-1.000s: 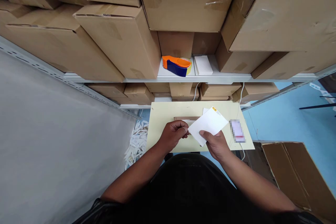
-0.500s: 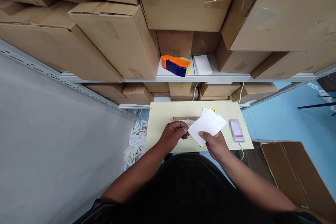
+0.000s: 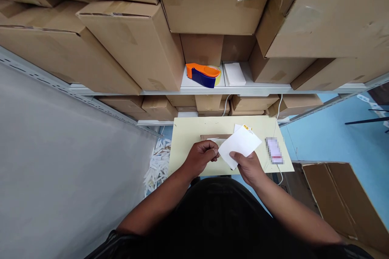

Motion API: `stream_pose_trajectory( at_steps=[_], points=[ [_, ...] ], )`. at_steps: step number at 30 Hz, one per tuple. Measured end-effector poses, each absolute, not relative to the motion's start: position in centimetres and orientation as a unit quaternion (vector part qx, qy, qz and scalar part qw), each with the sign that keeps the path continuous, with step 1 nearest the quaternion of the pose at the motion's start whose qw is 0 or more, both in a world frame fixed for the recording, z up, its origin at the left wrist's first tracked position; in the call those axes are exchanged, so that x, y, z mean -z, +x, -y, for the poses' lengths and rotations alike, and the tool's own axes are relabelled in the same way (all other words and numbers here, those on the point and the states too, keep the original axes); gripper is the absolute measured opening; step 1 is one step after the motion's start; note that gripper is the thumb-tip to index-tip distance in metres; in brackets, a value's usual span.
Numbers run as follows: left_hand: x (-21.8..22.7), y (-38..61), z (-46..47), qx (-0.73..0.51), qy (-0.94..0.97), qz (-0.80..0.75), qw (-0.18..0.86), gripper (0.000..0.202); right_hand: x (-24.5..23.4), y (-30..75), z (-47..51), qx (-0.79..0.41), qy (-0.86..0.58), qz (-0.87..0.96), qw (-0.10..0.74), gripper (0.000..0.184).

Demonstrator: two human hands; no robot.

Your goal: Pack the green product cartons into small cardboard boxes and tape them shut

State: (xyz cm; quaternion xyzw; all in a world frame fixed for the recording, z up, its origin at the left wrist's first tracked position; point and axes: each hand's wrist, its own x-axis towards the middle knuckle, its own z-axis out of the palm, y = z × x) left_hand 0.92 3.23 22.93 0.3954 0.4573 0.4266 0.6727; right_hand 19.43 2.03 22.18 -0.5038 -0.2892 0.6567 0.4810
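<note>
A white paper sheet (image 3: 241, 143) with a small yellow printed mark near its top corner is in my right hand (image 3: 249, 166), the thumb pressed flat on top. My left hand (image 3: 202, 156) is closed, thumb and fingertips pinched at the sheet's left corner. Below the hands, a brown cardboard piece (image 3: 209, 136) lies on the pale yellow table (image 3: 184, 145), with something white on it, partly hidden by the left hand. Another white paper (image 3: 237, 127) shows behind the held sheet.
A phone (image 3: 274, 150) with a white cable lies at the table's right. On the shelf (image 3: 252, 90) above are an orange and blue tape dispenser (image 3: 203, 75), a white box (image 3: 234, 74) and several cardboard boxes (image 3: 212, 0). White strips (image 3: 158, 166) litter the floor left; an open carton (image 3: 340, 194) stands right.
The sheet has shifted very slightly and its left edge looks a little more bent at the pinched corner. Both hands stay almost in place.
</note>
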Motion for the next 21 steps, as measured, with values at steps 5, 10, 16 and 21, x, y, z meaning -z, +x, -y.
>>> stream_pose_trajectory(
  at_steps=[5, 10, 16, 21],
  points=[
    [-22.4, 1.5, -2.9, -0.43, 0.397, -0.465, 0.664, 0.011, -21.2, 19.2, -2.4, -0.737, -0.473, 0.247, 0.414, 0.041],
    [-20.7, 1.9, -2.6, -0.455, 0.393, -0.477, 0.641, 0.013, -17.7, 18.9, -3.3, -0.724, -0.55, 0.236, 0.342, 0.048],
    [-19.9, 1.1, -2.3, -0.423, 0.481, -0.536, 0.55, 0.011, -18.1, 19.6, -2.2, -0.566, -0.532, 0.453, 0.437, 0.031],
    [-19.8, 1.4, -2.0, -0.408, 0.485, -0.541, 0.553, 0.012, -19.4, 17.8, -1.5, -0.586, -0.481, 0.525, 0.388, 0.023]
  ],
)
